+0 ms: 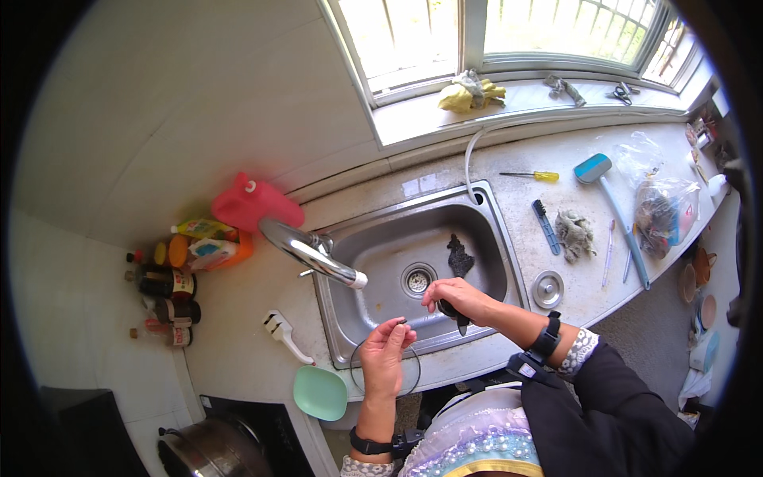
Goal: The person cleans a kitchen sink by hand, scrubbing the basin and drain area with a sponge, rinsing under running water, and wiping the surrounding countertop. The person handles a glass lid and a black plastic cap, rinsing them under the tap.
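Observation:
My left hand (384, 355) is over the sink's front edge, its thumb and fingers pinching a small dark piece (402, 322). A thin dark loop (419, 372), perhaps a wire or a seal ring, hangs around that hand. My right hand (459, 301), above the basin near the drain, is closed around a black tool (462, 325) that is mostly hidden by the palm; I cannot tell its kind. Below both hands is the stainless steel sink (381, 280) with its drain strainer (418, 280). A dark clump, perhaps a scouring pad (459, 256), lies in the basin.
A chrome faucet (316, 256) reaches over the sink from the left. To the right are a drain plug (547, 289), blue brush (545, 226), grey rag (575, 235), screwdriver (545, 176) and long-handled scraper (620, 214). A green dish (320, 392) and white-handled sharpener (286, 337) sit at left.

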Demonstrator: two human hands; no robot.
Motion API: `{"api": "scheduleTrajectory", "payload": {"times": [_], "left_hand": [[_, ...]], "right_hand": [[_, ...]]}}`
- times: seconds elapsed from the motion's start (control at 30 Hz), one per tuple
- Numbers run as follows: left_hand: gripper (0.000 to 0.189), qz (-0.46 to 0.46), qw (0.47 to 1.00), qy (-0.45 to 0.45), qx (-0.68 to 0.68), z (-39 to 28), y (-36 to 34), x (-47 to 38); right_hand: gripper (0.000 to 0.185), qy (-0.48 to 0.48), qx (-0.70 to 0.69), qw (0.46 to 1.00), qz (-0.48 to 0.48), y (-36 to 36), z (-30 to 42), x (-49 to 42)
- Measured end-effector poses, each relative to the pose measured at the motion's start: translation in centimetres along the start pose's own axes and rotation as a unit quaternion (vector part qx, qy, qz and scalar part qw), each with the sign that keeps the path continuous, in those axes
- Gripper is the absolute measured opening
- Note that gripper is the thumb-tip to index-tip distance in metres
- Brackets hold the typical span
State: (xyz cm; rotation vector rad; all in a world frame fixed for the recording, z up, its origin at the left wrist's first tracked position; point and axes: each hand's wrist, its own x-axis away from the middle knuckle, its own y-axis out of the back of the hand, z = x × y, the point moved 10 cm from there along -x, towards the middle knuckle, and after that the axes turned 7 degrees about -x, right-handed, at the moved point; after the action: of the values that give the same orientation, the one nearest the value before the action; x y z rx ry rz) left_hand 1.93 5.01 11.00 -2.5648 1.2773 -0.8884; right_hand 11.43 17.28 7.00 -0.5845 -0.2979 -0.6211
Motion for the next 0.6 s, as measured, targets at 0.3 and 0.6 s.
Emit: {"api": "scheduleTrajectory", "payload": {"times": [0.3, 0.6], "left_hand": [[0.013, -0.046, 0.998, 0.034, 0.014, 2.2, 3.0, 0.3], [0.01, -0.113, 0.989, 0.074, -0.066, 3.6, 6.5, 2.1]], "right_hand": [[0.016, -0.084, 0.539, 0.826, -0.145, 11.0, -10.5, -5.7], [0.018, -0.097, 0.707, 0.7, 0.024, 12.2, -16.9, -7.0]]}}
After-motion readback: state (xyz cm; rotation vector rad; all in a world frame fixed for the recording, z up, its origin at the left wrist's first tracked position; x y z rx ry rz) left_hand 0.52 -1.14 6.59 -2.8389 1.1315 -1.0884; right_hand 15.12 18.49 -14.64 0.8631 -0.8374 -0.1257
